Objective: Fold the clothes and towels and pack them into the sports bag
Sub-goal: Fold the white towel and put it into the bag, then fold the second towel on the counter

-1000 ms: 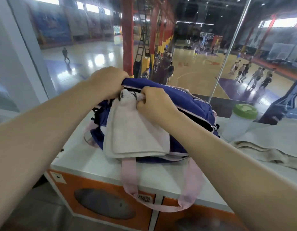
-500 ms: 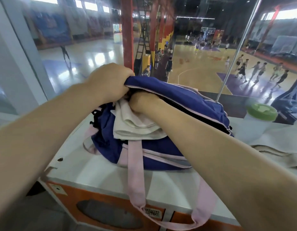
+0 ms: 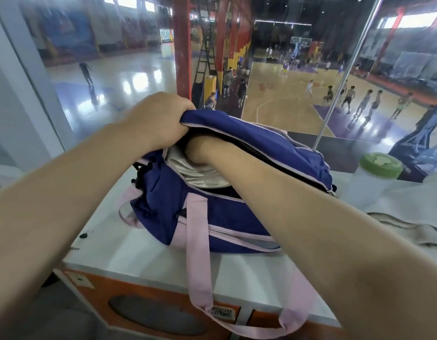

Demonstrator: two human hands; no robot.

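While the left hand (image 3: pixel 161 119) grips the upper flap of the navy sports bag (image 3: pixel 237 217), bunching the thin nylon in a fist and holding the zip mouth wide, the right hand (image 3: pixel 200 149) is sunk past the wrist inside the opening, fingers hidden, so its grip cannot be told. Under that wrist lies a folded off-white towel (image 3: pixel 200 174), soft layered terry, inside the bag's mouth. Pale pink webbing strap (image 3: pixel 200 253) loops from the bag below the right forearm and hangs over the front edge of the smooth white counter (image 3: pixel 139 253). Right of the right forearm: a translucent cylindrical bottle (image 3: pixel 369 185) with a round green lid, and crumpled beige cloth (image 3: pixel 408 231) flat on the counter.
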